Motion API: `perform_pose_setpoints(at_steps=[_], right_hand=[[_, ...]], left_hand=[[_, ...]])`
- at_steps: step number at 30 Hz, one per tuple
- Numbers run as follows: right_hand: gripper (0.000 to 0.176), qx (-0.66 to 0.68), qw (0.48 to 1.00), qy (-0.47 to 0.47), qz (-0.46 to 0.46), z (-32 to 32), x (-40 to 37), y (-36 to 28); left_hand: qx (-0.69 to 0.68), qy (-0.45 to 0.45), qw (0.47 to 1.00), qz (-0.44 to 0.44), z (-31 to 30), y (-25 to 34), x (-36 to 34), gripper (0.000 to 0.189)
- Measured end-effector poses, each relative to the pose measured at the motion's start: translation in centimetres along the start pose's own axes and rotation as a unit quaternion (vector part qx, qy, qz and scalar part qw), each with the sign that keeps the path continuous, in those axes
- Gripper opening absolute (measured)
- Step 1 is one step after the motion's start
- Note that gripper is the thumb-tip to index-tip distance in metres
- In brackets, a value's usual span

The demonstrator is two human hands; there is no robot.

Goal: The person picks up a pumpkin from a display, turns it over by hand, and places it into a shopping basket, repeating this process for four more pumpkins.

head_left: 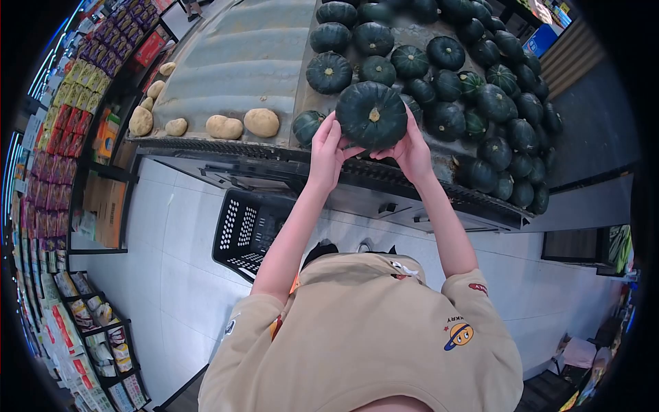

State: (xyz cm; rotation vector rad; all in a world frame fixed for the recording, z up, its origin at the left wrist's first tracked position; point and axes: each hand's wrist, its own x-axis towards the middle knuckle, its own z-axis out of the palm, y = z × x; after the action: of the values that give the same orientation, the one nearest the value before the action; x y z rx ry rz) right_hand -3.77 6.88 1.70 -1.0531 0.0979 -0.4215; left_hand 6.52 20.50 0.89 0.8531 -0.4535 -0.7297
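Observation:
Between my two hands is a dark green kabocha squash [371, 115], its pale stem scar facing up. My left hand [331, 152] grips its lower left side, the thumb pressed along the edge. On the opposite side my right hand [410, 151] wraps the lower right, with fingers curled underneath. The squash is above the front edge of the display stand [274, 149]. Many similar squashes [449, 122] lie in rows and piles behind it and to its right. One squash [309, 127] rests on the stand just left of my left hand.
Several potatoes [261, 123] line the stand's front left edge, by a ridged grey surface [233, 62]. A black shopping basket [237, 230] with white-looking holes is on the tiled floor [178, 261] at my left. Shelves of packaged goods [65, 117] run along the left side.

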Motion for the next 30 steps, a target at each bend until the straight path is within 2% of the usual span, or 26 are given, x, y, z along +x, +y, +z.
perform_pose_setpoints(at_steps=[4, 7, 10, 12, 16, 17, 18, 19, 21, 22, 23, 24, 25, 27, 28, 30], right_hand=[[0.054, -0.017, 1.000, 0.005, 0.004, 0.1, -0.3, 0.0], [0.051, 0.043, 0.999, -0.020, 0.003, 0.2, -0.6, 0.1], [0.056, -0.026, 0.999, -0.017, -0.016, 0.5, -1.0, 0.0], [0.064, -0.040, 0.999, 0.011, 0.018, 0.7, -0.9, -0.1], [0.063, -0.064, 0.998, 0.028, 0.000, 0.8, -0.4, 0.0], [0.062, -0.199, 0.973, 0.048, -0.105, 0.7, -0.1, 0.0], [0.061, -0.328, 0.919, 0.066, -0.208, 0.8, 0.1, -0.2], [0.061, -0.328, 0.919, 0.065, -0.209, 0.9, 0.3, -0.6], [0.061, -0.406, 0.865, 0.041, -0.291, 1.1, 0.5, -1.9], [0.061, -0.407, 0.865, 0.041, -0.292, 0.8, 0.7, -2.1], [0.060, -0.450, 0.825, 0.009, -0.341, 0.3, 1.0, -2.5], [0.059, -0.489, 0.780, -0.024, -0.389, 0.1, 1.1, -2.7], [0.059, -0.489, 0.779, -0.025, -0.390, 0.0, 1.1, -3.0], [0.060, -0.565, 0.713, -0.057, -0.411, -0.1, 1.0, -3.3], [0.060, -0.565, 0.713, -0.057, -0.412, 0.1, 0.9, -3.2], [0.062, -0.567, 0.704, 0.004, -0.428, 0.8, 0.6, -2.9]], left_hand=[[-0.010, -0.004, 1.000, -0.006, -0.1, 0.0, -0.3, 0.038], [-0.005, -0.004, 1.000, -0.003, -0.1, 0.1, -0.5, 0.039], [-0.001, -0.003, 1.000, -0.002, -0.2, 0.1, -0.7, 0.041], [0.002, -0.005, 1.000, -0.002, -0.2, 0.1, -0.8, 0.042], [0.027, 0.023, 0.999, -0.005, 0.1, 0.1, -0.6, 0.042], [0.057, 0.034, 0.998, -0.009, 0.1, 0.2, -0.6, 0.042], [0.057, 0.034, 0.998, -0.008, 0.3, 0.5, -0.7, 0.042], [0.053, 0.024, 0.998, -0.023, 0.6, 1.0, -0.9, 0.045], [0.049, 0.013, 0.998, -0.037, 0.5, 1.6, -0.7, 0.048], [0.017, -0.020, 0.996, -0.082, 0.1, 1.9, -0.4, 0.050], [-0.015, -0.053, 0.990, -0.127, -0.2, 2.0, -0.2, 0.051], [-0.015, -0.053, 0.990, -0.126, 0.2, 2.4, -0.2, 0.051], [-0.036, -0.059, 0.987, -0.142, 0.7, 3.0, -0.2, 0.050], [-0.057, -0.065, 0.984, -0.158, 1.2, 3.2, -0.3, 0.048], [-0.055, -0.066, 0.986, -0.145, 1.3, 3.0, -0.3, 0.046], [-0.052, -0.069, 0.988, -0.131, 1.5, 2.5, -0.4, 0.045]])
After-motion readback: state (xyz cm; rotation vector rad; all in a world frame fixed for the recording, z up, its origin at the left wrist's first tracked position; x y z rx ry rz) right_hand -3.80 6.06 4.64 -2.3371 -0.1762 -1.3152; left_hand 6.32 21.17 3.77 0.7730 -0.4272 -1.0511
